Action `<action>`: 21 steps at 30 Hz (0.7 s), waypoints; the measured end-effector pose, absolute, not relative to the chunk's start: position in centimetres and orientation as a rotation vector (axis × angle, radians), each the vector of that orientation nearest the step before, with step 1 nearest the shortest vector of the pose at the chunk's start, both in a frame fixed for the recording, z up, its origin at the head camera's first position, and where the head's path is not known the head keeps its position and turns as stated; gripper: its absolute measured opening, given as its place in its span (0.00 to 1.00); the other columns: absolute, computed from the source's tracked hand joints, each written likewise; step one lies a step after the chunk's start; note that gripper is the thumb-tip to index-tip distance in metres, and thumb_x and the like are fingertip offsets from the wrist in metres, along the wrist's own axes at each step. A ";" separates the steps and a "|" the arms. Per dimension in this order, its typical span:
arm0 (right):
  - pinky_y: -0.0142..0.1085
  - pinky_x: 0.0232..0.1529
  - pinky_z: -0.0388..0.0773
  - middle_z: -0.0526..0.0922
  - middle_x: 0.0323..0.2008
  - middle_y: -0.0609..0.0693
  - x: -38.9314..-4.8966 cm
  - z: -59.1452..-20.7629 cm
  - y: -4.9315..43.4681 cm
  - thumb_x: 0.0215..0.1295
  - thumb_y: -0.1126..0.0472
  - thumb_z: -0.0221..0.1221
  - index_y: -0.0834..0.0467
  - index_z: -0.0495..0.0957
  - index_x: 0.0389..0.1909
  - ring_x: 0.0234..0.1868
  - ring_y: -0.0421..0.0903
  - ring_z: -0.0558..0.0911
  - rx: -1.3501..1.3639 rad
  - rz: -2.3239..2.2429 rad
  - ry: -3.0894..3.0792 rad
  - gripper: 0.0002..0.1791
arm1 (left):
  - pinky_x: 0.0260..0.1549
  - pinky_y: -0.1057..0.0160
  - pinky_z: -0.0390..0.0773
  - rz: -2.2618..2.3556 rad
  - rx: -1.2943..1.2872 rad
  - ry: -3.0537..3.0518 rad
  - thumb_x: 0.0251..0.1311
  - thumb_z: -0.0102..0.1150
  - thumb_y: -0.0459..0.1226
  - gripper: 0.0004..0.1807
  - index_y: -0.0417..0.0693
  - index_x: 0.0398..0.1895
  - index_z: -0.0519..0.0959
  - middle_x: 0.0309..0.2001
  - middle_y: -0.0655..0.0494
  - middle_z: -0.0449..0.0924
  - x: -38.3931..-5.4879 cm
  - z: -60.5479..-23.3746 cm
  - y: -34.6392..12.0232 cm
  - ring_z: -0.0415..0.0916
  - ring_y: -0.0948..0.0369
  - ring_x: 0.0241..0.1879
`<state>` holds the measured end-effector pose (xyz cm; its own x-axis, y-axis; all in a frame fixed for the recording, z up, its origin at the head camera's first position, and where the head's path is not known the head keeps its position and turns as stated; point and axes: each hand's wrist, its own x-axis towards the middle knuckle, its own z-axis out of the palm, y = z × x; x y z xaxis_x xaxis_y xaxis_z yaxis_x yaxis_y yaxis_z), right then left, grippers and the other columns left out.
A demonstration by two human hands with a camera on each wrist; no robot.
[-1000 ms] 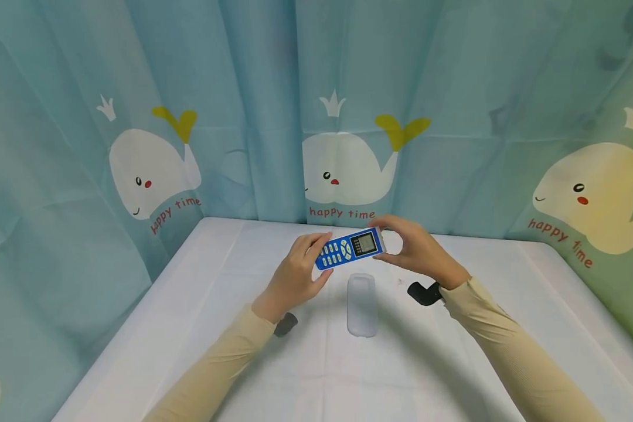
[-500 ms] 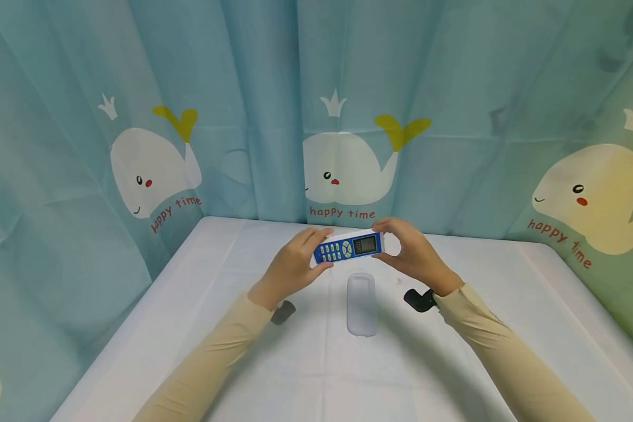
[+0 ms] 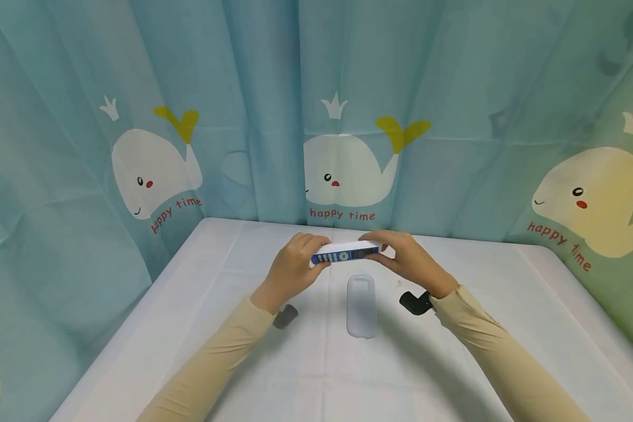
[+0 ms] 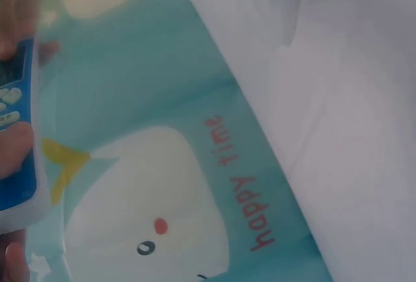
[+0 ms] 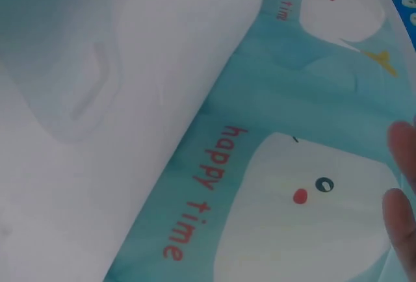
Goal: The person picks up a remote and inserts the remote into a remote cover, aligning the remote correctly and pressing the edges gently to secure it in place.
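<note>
Curtain fabric (image 3: 253, 88) printed with white whales and the words "happy time" hangs behind a white surface (image 3: 300, 369). Two beige sleeves (image 3: 211, 360) reach over it from the lower edge, where they are cut off. The left hand (image 3: 292, 266) pinches the keypad end of a blue and white remote control (image 3: 343, 255), thumb in front and fingers over the top edge; the right hand (image 3: 414, 258) pinches the screen end in the same way. The remote lies level between the two hands, held above the surface, its front foreshortened and its white upper side showing. Both its ends are partly covered by fingers. The left wrist view cuts it off at the left edge, with a thumb across its buttons; the right wrist view catches only a blue corner and some fingertips. A translucent case (image 3: 361, 306) lies on the surface nearer the person, below the remote and apart from both hands. A black bent piece (image 3: 415, 303) shows beside the right wrist and a dark grey one beside the left, each partly hidden. The screen (image 3: 362, 253) is partly covered by the right thumb, and the button markings are too small to read.
</note>
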<state>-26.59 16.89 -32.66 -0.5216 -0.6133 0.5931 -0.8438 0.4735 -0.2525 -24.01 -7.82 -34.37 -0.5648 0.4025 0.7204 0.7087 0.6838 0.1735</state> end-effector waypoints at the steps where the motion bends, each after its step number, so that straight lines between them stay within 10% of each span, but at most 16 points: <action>1: 0.33 0.36 0.78 0.85 0.39 0.49 -26.6 -32.7 16.9 0.46 0.69 0.69 0.59 0.79 0.44 0.35 0.40 0.80 1.225 0.738 -2.277 0.21 | 0.38 0.63 0.79 -0.575 -0.850 -2.214 0.42 0.73 0.33 0.19 0.42 0.40 0.79 0.36 0.52 0.82 -24.1 -34.4 -7.9 0.77 0.57 0.37; 21: 0.39 0.34 0.80 0.86 0.41 0.53 -26.5 -33.4 17.3 0.31 0.76 0.73 0.58 0.83 0.44 0.38 0.51 0.84 1.205 0.490 -2.074 0.30 | 0.50 0.56 0.75 -0.639 -0.912 -2.529 0.55 0.63 0.49 0.24 0.45 0.51 0.77 0.47 0.53 0.79 -24.2 -32.7 -8.8 0.77 0.56 0.48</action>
<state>-26.53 17.27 -33.42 -0.3403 -0.6099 0.7157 -0.8658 0.5002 0.0146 -24.22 -8.80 -32.70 -0.7190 0.4975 0.4854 0.6683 0.6867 0.2861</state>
